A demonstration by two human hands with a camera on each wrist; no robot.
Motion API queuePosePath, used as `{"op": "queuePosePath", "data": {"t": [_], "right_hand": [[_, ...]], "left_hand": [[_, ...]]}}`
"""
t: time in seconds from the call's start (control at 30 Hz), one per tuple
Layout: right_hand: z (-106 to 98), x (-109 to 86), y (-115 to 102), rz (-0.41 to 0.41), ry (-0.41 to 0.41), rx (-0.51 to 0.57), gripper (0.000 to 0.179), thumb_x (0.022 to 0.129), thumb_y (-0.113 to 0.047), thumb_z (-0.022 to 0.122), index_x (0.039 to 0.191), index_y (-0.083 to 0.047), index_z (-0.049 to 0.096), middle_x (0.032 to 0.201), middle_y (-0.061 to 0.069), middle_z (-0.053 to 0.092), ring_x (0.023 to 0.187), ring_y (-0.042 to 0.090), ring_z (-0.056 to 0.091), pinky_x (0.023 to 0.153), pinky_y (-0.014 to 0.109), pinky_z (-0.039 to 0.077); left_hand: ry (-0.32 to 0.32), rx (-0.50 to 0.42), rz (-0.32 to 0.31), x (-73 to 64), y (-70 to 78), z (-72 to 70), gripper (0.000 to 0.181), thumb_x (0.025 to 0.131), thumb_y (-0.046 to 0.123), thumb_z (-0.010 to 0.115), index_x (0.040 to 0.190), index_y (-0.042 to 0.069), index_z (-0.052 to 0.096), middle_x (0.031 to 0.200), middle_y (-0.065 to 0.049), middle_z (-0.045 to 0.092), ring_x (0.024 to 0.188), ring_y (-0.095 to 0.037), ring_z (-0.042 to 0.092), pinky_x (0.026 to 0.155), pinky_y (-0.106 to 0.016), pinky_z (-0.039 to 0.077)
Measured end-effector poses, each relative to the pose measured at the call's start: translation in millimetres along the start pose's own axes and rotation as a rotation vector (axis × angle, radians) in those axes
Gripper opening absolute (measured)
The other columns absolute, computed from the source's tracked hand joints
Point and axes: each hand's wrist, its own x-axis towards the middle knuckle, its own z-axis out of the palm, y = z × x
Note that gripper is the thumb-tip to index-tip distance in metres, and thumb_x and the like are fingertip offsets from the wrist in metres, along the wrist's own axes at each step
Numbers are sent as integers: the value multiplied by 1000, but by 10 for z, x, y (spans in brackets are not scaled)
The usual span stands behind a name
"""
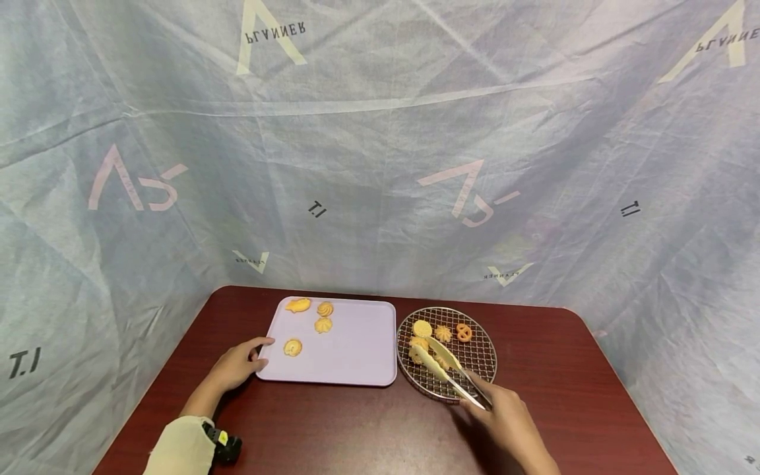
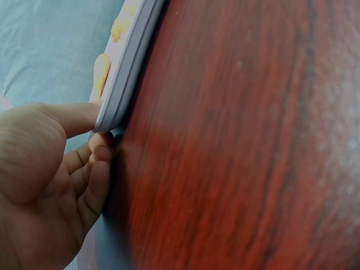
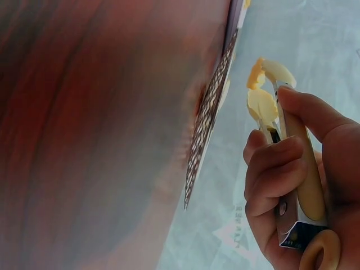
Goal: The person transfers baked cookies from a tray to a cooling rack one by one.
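Observation:
My left hand [image 1: 236, 365] grips the left edge of a pale lilac tray [image 1: 356, 343]; in the left wrist view the thumb lies on the rim [image 2: 115, 98] and the fingers curl beneath. On the tray are a fish-shaped cookie [image 1: 299, 305], a swirled cookie [image 1: 324, 309], a ridged cookie [image 1: 323, 325] and a round cookie [image 1: 293, 348]. My right hand [image 1: 505, 417] holds tongs [image 1: 446, 356] over a round wire rack [image 1: 483, 363]. A golden cookie [image 3: 256, 74] shows at the tong tips in the right wrist view; how firmly it is held cannot be told.
On the rack sit a pale round cookie [image 1: 422, 328], a star-shaped cookie [image 1: 443, 334] and a pretzel [image 1: 464, 332], with others partly behind the tongs. Tray and rack stand side by side on a dark red wooden table [image 1: 356, 429]. A grey cloth [image 1: 380, 198] hangs behind.

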Motion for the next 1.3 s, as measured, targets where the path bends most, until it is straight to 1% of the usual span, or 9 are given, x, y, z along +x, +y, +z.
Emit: {"op": "queuePosePath", "data": {"t": [0.13,0.3,0.47,0.6,0.7,0.8,0.93,1.07,1.3], "right_hand": [[-62,-38,78,7,12,-11,59,87,-28,84,142,-19,65,112,9,75,87,21,68,74,48,53],[-120,-69,174,8,24,-34,57,87,-28,84,140,-16,66,109,13,75,91,29,72,74,52,54],[-175,-85,249,23,8,-53,57,88,-31,83,140,-16,66,106,14,75,90,31,71,71,53,53],[-212,-109,308,24,20,-70,55,88,-31,83,139,-16,66,105,13,75,91,35,72,72,54,53],[-242,-123,355,36,13,-86,55,89,-31,82,139,-14,66,104,14,75,88,32,71,70,52,52],[-279,-139,398,63,-5,-98,56,88,-30,82,139,-14,66,107,16,74,88,31,70,70,53,51],[-331,-151,452,102,-46,-110,57,89,-32,81,141,-14,64,110,21,73,92,35,70,72,57,51],[-366,-158,503,128,-85,-118,57,91,-33,79,142,-15,63,110,21,72,91,35,70,71,58,51],[-385,-157,548,138,-119,-143,58,90,-30,79,143,-11,62,107,21,72,87,33,69,67,55,51]], "left_hand": [[-2,1,7,1,8,-7,44,96,10,70,139,8,62,79,-3,51,68,-19,47,61,-33,38],[-3,6,9,1,-1,-4,44,95,9,70,139,8,62,78,-2,51,68,-18,47,61,-33,38],[-6,9,8,3,-10,3,44,96,9,70,139,8,62,78,-2,52,67,-18,47,61,-32,38],[-6,6,9,1,-14,5,44,95,9,70,139,8,62,78,-2,51,67,-18,47,61,-33,38],[-4,1,6,2,-15,5,44,95,9,70,139,8,63,78,-2,51,67,-19,47,61,-33,38],[-4,3,5,9,-21,6,44,95,9,70,139,8,62,78,-2,51,68,-19,47,61,-33,38],[-1,4,4,18,-32,11,44,96,9,70,139,9,63,78,-3,51,68,-19,47,61,-33,38],[-2,5,4,16,-31,9,44,96,9,70,139,9,63,78,-3,51,67,-19,47,61,-33,38],[-5,1,3,13,-20,8,44,96,10,70,139,9,62,79,-3,51,68,-19,47,60,-33,37]]}}
